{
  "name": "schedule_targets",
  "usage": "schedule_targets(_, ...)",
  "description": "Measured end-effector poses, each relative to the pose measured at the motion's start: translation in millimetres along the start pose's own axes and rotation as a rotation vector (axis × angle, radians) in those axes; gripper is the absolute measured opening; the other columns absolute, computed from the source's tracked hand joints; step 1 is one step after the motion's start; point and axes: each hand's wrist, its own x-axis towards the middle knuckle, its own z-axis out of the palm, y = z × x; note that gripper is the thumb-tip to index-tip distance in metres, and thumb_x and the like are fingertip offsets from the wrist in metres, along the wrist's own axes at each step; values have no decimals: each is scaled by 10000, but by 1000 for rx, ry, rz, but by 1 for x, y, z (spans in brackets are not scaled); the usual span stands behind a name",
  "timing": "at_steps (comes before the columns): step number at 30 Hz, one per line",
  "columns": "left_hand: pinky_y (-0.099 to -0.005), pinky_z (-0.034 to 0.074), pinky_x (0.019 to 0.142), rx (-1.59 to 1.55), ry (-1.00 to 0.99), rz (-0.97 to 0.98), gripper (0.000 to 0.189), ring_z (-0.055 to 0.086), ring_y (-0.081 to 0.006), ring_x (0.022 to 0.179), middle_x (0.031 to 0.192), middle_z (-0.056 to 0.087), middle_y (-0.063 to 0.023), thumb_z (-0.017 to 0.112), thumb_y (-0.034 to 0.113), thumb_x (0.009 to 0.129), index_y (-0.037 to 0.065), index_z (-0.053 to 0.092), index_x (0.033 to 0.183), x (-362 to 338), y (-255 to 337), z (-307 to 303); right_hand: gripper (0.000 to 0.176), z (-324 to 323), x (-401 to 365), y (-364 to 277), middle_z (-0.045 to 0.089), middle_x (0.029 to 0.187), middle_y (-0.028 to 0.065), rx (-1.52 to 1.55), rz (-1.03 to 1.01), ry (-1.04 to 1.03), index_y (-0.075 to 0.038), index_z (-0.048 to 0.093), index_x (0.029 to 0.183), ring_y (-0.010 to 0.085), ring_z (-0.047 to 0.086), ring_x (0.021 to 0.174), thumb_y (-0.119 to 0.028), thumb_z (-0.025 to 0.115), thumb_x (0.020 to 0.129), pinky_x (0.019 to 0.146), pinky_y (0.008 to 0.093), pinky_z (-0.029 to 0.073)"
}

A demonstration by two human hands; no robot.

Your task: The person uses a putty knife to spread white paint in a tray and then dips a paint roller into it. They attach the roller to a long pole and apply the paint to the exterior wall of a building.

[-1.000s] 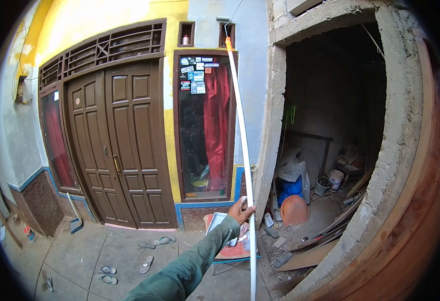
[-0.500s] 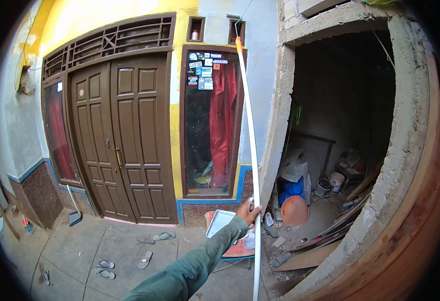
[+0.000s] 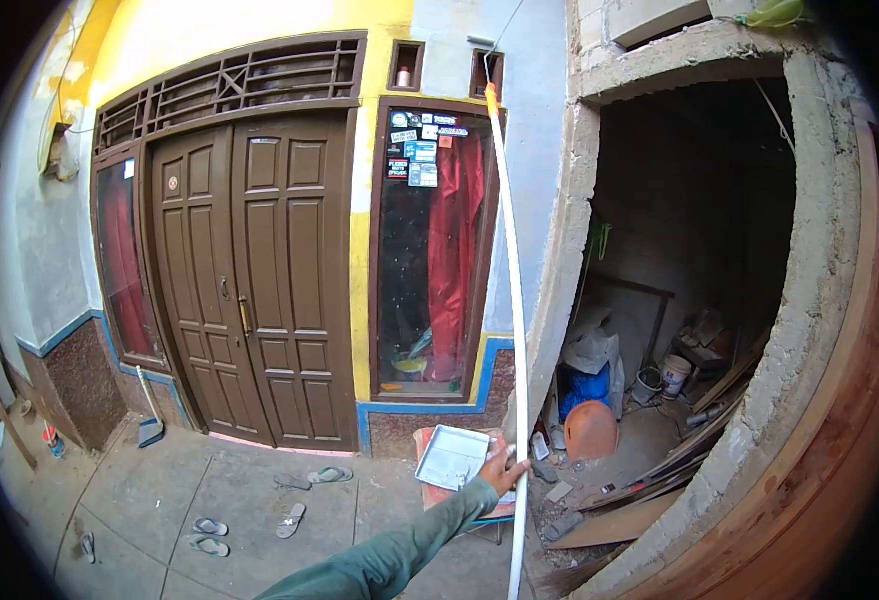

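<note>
My left hand [image 3: 502, 470], in a long green sleeve, reaches up from the bottom and is closed around the white extension pole [image 3: 515, 290] of a paint roller. The pole runs nearly upright, with an orange tip [image 3: 491, 98]. At its top, the roller head [image 3: 480, 41] lies against the pale blue-grey wall above a small vent opening. Just left of my hand, a white paint tray [image 3: 451, 457] sits on a low orange-topped stand [image 3: 424, 438]. My right hand is out of view.
A brown double door [image 3: 249, 280] and a window with a red curtain [image 3: 449, 250] are in the wall. Sandals [image 3: 290, 520] and a dustpan [image 3: 150, 430] lie on the concrete floor. To the right, a rough doorway [image 3: 799, 150] holds buckets [image 3: 674, 375] and planks [image 3: 619, 518].
My left hand has moved lower along the pole, down beside the paint tray. The view has shifted slightly, while the roller head stays above the vent opening.
</note>
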Motion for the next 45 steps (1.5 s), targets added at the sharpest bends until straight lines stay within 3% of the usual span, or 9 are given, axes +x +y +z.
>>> schedule_targets(16,-328,501,697,16,-3,-84,453,658,-207,787,900,671,-150,587,348,891,7,495,1175,-33,15,30,432,30,94,4,606,975,179,-492,-376,176,-68,446,1324,306,578,844,-223,480,923,719,392,474)
schedule_targets(21,-273,501,602,75,-16,63,391,628,-120,701,862,672,-89,566,279,915,-13,490,1163,-37,50,37,402,-60,110,-96,600,983,141,-700,-680,212,-67,493,1253,271,577,841,-175,520,866,706,378,479)
schedule_targets(25,-264,496,673,-116,-42,109,299,623,-113,735,819,658,-64,533,237,935,8,515,1127,-28,81,35,332,-74,127,-119,595,988,157,-379,-518,127,-55,520,1195,279,572,834,-194,503,894,710,376,480)
schedule_targets(27,-263,495,666,-68,-14,141,292,625,-117,744,813,652,-61,537,239,934,7,525,1110,-26,91,34,316,-90,113,-129,590,985,179,-501,-837,480,-45,525,1179,314,578,849,-222,483,921,726,399,478)
schedule_targets(31,-270,491,665,32,15,144,295,624,-119,760,831,652,-62,546,240,931,11,528,1116,-48,83,43,312,-93,93,-106,602,980,209,72,-690,331,-27,548,1144,347,586,881,-245,477,932,753,411,472)
schedule_targets(39,-319,504,712,14,-63,67,397,660,-186,848,919,670,-139,587,271,905,22,499,1201,-119,-10,80,316,-72,35,-56,601,982,225,133,-288,120,-15,552,1137,361,585,891,-242,481,929,753,417,470)
schedule_targets(41,-336,416,554,-64,126,106,319,510,-151,649,719,563,-54,502,354,921,60,623,894,-135,7,88,317,-70,32,-54,601,982,229,129,-270,111,-11,553,1135,365,584,893,-242,482,928,753,419,469)
schedule_targets(42,-327,505,722,-18,-49,-9,395,663,-199,841,909,669,-133,583,274,907,12,499,1190,-126,-22,84,318,-71,32,-54,601,982,231,127,-268,110,-10,553,1134,366,584,894,-241,482,928,753,419,469)
schedule_targets(45,-279,496,695,-64,-29,45,345,631,-118,776,829,655,-57,551,248,931,8,492,1173,-111,31,70,319,-76,45,-65,601,983,237,105,-311,123,-5,555,1131,372,584,898,-240,484,927,752,422,468)
